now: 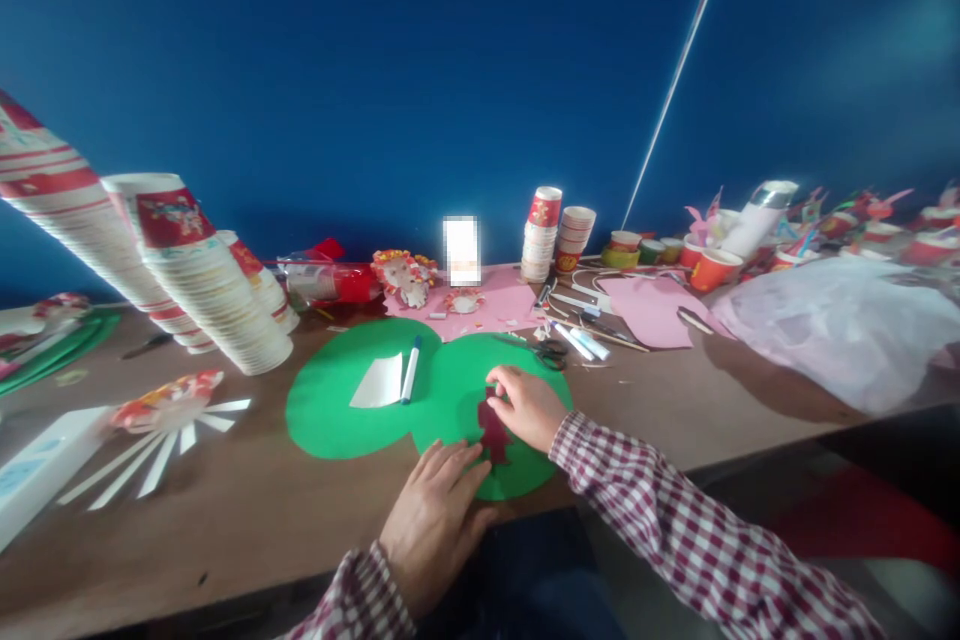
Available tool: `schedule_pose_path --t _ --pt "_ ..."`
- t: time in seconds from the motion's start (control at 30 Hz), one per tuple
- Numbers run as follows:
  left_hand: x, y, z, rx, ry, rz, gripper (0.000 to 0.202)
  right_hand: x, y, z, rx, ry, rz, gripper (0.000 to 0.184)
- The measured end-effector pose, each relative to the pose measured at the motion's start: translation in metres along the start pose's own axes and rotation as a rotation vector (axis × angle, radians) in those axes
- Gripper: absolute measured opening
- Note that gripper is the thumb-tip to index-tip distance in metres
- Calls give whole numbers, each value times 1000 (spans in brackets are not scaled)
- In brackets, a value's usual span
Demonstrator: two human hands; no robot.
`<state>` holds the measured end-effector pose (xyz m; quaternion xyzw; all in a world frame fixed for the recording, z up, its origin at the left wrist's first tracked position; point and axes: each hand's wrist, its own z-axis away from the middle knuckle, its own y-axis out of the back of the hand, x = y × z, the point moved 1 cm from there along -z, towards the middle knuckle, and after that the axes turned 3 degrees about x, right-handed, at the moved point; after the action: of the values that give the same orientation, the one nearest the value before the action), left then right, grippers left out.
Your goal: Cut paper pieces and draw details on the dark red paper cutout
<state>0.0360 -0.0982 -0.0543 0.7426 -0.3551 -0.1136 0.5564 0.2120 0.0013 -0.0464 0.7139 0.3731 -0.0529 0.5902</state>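
A small dark red paper cut-out (493,432) lies on the right one of two overlapping green paper discs (457,390) near the table's front edge. My right hand (529,407) rests on the cut-out's upper part, fingers curled and pressing it down. My left hand (435,510) lies flat at the disc's lower edge, fingers stretched toward the cut-out. On the left green disc (322,400) sit a white paper piece (379,383) and a blue-capped marker (410,370).
Tall leaning stacks of paper cups (202,280) stand at the left. A cut-open cup with white strips (161,415) lies near a white box (37,470). Scissors (547,352), pens, pink paper (652,310), more cups (555,235) and a plastic bag (832,320) fill the back right.
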Motion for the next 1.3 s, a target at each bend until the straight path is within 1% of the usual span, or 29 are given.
schedule_pose_path --t 0.1,0.2,0.27,0.37,0.47,0.57,0.7,0.83,1.13,1.3 --pt "-1 -2 2 -7 4 3 36 0 6 2 -7 11 8 21" --pt "-4 -1 6 -6 15 2 34 -1 17 8 -25 31 8 17" --pt "-5 -1 9 -6 22 6 33 -4 25 15 -35 91 18 14" --pt "-6 0 12 -2 19 20 33 -10 31 28 -50 210 24 15" --pt "-6 -1 12 3 11 26 33 -17 32 40 -95 291 14 20" --pt "-7 -2 13 8 10 24 34 -21 30 50 -147 337 55 20" --pt "-8 -5 14 21 8 19 36 -23 27 61 -191 339 112 20" --pt "-9 -6 14 16 5 16 37 -24 27 70 -191 332 131 19" --pt "-8 -5 14 32 5 19 35 -27 29 85 -205 375 150 20" --pt "-7 -6 15 52 44 42 31 -26 28 88 -196 395 141 21"
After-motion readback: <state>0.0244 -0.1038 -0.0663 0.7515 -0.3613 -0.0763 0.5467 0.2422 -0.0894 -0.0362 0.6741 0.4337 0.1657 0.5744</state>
